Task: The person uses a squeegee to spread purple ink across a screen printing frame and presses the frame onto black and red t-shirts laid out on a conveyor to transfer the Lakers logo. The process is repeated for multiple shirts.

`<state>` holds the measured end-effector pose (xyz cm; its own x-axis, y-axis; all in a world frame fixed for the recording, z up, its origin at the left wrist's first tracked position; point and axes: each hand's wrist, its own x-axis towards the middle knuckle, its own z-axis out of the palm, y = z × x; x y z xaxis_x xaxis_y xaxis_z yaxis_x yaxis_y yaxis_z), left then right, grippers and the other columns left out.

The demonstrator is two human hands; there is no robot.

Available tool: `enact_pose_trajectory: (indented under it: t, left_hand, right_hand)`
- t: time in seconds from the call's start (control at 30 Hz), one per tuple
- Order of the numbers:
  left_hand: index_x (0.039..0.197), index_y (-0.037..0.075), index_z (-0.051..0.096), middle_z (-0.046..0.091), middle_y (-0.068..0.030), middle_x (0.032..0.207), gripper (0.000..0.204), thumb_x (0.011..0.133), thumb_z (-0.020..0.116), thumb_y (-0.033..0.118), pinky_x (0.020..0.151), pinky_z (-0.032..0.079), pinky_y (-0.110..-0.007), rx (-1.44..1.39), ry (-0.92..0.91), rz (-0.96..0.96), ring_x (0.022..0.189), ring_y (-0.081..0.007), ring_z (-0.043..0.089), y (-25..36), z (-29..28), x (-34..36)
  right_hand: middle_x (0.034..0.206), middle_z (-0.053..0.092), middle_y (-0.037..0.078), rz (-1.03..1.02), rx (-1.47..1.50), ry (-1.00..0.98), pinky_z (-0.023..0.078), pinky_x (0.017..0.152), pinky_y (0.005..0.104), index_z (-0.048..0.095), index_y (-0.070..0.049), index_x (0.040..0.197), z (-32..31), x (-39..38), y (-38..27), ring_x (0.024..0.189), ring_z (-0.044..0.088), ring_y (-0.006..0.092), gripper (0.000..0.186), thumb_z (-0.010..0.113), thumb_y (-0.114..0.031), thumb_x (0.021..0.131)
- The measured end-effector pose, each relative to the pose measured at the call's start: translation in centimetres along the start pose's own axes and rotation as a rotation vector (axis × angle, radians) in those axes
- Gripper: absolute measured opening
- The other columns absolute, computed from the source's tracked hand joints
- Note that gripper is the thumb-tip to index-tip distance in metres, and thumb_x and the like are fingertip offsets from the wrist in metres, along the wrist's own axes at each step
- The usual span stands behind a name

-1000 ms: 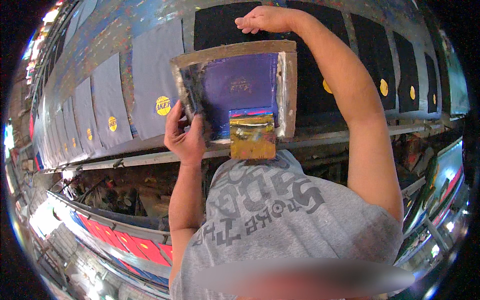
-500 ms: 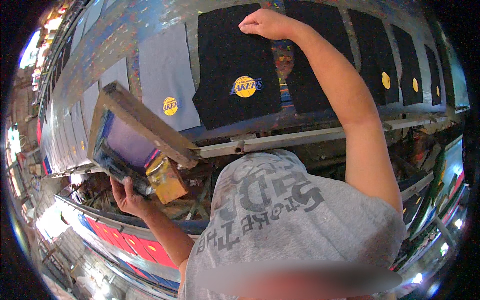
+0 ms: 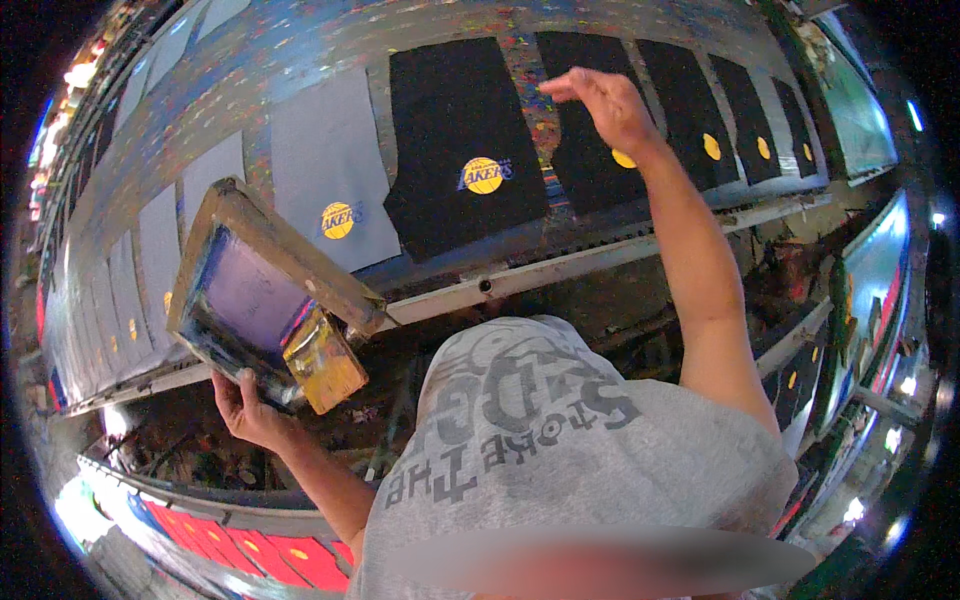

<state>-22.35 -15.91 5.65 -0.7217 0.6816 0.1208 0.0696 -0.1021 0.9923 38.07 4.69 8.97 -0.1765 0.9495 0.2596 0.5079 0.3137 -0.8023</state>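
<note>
My left hand [image 3: 250,408] grips the lower edge of a wooden-framed printing screen [image 3: 262,290] with purple mesh, tilted and held off the left of the table. A paint-smeared yellow squeegee [image 3: 322,362] rests against the frame's lower corner. My right hand [image 3: 605,105] hovers with fingers apart over the long print table [image 3: 560,265], above a black fabric piece. Just left of it lies another black fabric piece [image 3: 470,140] printed with a yellow and purple round logo [image 3: 484,175]. A grey fabric piece [image 3: 325,165] with the same logo lies further left.
Several black pieces [image 3: 735,105] with yellow circles run along the table to the right, and grey pieces [image 3: 150,250] to the left. A metal rail [image 3: 620,250] edges the table. Lower racks [image 3: 860,300] sit on the right, red panels [image 3: 250,550] below left.
The screen came off the black piece and swung down to the left in my left hand, uncovering the printed logo. My right hand lifted from the screen's top edge and shifted right.
</note>
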Motion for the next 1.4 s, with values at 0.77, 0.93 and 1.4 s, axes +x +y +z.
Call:
enact_pose_trajectory:
  t: [0.77,0.93,1.4]
  left_hand:
    - [0.153,-0.006,0.063,0.074,-0.0179,0.138,0.063,0.091,0.073,-0.013,0.101,0.06,-0.036,0.125,-0.392,0.16,0.113,-0.0225,0.074,1.3,25.3,-17.5]
    - [0.148,-0.004,0.067,0.069,-0.0148,0.146,0.061,0.088,0.078,-0.011,0.114,0.052,-0.038,0.135,-0.491,0.2,0.128,-0.0227,0.068,-0.8,34.7,-25.1]
    - [0.152,-0.001,0.062,0.06,-0.0171,0.159,0.064,0.091,0.077,-0.013,0.117,0.053,-0.04,0.02,-0.643,0.017,0.143,-0.0278,0.062,-5.1,40.5,-31.5]
  right_hand:
    - [0.173,0.042,0.023,0.105,0.418,-0.069,0.031,0.133,0.0491,0.043,0.002,0.168,-1.0,-21.2,-1.5,0.162,0.04,0.036,0.078,0.074,-0.017,0.098]
    - [0.168,0.047,0.023,0.226,0.417,0.081,0.032,0.132,0.049,0.053,-0.001,0.162,-7.6,-24.0,4.8,0.159,0.043,0.0384,0.076,0.077,-0.016,0.091]
    - [0.17,0.045,0.026,0.321,0.362,0.194,0.026,0.134,0.0505,0.054,0.004,0.159,-11.5,-26.9,9.1,0.161,0.039,0.038,0.069,0.071,-0.015,0.095]
